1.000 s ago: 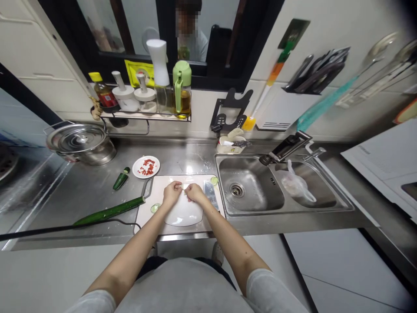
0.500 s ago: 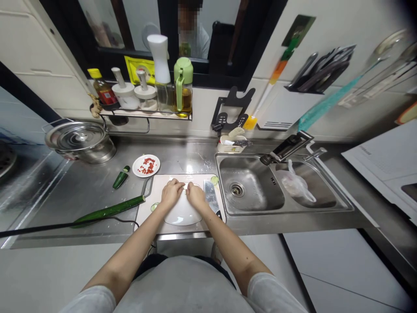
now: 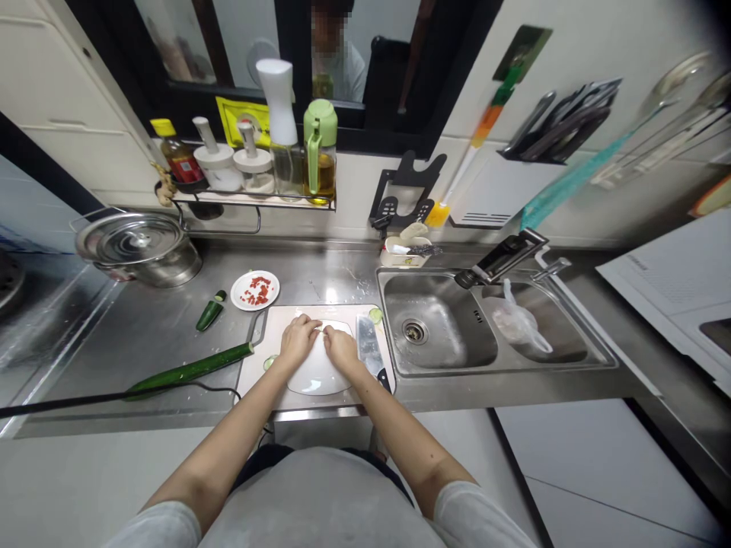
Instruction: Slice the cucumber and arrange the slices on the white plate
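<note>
Both hands meet over a white plate (image 3: 320, 373) that lies on the pale cutting board (image 3: 254, 388). My left hand (image 3: 300, 337) is closed, its fingertips pinched at the plate's far part. Close beside it, my right hand (image 3: 341, 348) is closed too, its fingertips nearly touching the left ones. A small pale green piece, which looks like a cucumber slice (image 3: 320, 330), shows between the fingertips; the fingers mostly hide it. On the board's right side lies a cleaver (image 3: 370, 346), with another cucumber slice (image 3: 375, 315) above it. A further slice (image 3: 269, 362) sits left of the plate.
Left of the board lie a long cut cucumber (image 3: 194, 369) and a short cucumber piece (image 3: 210, 313). A small white plate (image 3: 235, 293) holds chopped red bits. A lidded steel pot (image 3: 171, 262) stands behind. To the right is a double sink (image 3: 439, 327) with a plastic bag (image 3: 519, 323).
The right hand has shifted slightly left and toward me, showing more of the plate's far right edge. The left hand has barely moved, and the fingertips stay close together.
</note>
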`<action>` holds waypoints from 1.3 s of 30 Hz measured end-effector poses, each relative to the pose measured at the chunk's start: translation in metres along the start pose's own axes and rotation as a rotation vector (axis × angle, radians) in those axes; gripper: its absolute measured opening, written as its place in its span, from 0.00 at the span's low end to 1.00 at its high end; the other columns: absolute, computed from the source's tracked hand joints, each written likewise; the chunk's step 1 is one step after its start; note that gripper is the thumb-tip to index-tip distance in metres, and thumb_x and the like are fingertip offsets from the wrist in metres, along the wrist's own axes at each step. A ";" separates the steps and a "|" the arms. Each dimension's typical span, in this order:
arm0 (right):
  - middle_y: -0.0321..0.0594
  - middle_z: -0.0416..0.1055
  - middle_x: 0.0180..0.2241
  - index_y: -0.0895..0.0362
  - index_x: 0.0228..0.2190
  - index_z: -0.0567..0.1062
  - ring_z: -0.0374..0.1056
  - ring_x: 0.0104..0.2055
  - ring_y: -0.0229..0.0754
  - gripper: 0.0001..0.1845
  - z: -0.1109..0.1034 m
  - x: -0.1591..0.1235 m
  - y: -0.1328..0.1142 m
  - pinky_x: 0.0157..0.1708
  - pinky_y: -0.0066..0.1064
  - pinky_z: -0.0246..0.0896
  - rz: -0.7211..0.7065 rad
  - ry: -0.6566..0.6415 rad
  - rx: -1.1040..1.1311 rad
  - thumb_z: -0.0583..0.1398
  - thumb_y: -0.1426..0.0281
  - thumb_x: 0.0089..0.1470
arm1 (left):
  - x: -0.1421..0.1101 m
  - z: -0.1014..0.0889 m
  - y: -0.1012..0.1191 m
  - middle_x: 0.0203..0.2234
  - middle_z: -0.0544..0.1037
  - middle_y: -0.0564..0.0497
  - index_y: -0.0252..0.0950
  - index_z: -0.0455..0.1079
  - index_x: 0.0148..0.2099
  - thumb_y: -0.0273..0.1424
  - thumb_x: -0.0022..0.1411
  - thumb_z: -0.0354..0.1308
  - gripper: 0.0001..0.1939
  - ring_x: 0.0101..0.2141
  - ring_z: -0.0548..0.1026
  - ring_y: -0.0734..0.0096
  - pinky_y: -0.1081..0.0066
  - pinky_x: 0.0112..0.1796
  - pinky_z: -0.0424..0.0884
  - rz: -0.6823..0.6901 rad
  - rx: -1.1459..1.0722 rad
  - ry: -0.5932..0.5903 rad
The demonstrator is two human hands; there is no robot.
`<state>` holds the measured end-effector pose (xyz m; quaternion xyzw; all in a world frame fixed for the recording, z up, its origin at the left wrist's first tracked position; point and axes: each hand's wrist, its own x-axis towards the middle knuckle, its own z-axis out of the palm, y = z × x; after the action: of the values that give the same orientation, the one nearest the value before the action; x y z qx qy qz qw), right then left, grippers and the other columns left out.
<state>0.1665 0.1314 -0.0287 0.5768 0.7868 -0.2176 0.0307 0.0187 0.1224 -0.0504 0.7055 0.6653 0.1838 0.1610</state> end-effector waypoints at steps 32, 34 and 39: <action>0.43 0.76 0.43 0.50 0.50 0.71 0.71 0.44 0.44 0.18 -0.004 -0.006 -0.001 0.38 0.30 0.57 0.018 0.009 0.044 0.48 0.66 0.64 | 0.000 -0.005 0.003 0.39 0.74 0.46 0.42 0.76 0.47 0.34 0.62 0.54 0.13 0.42 0.71 0.61 0.65 0.45 0.65 -0.048 -0.094 0.069; 0.43 0.76 0.43 0.50 0.51 0.72 0.71 0.44 0.44 0.19 -0.008 -0.010 0.002 0.38 0.29 0.56 0.038 0.048 0.090 0.48 0.66 0.64 | -0.003 -0.009 0.000 0.39 0.75 0.47 0.41 0.76 0.47 0.34 0.62 0.53 0.14 0.42 0.72 0.62 0.66 0.45 0.66 -0.088 -0.161 0.124; 0.42 0.77 0.38 0.52 0.50 0.73 0.70 0.41 0.43 0.19 -0.019 -0.027 0.019 0.38 0.28 0.55 0.129 0.134 0.207 0.49 0.66 0.63 | -0.029 -0.029 -0.022 0.35 0.76 0.48 0.39 0.76 0.45 0.37 0.60 0.53 0.15 0.35 0.73 0.66 0.69 0.39 0.68 -0.199 -0.253 0.237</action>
<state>0.1967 0.1194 -0.0092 0.6394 0.7218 -0.2561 -0.0678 -0.0157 0.0940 -0.0370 0.5839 0.7175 0.3308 0.1864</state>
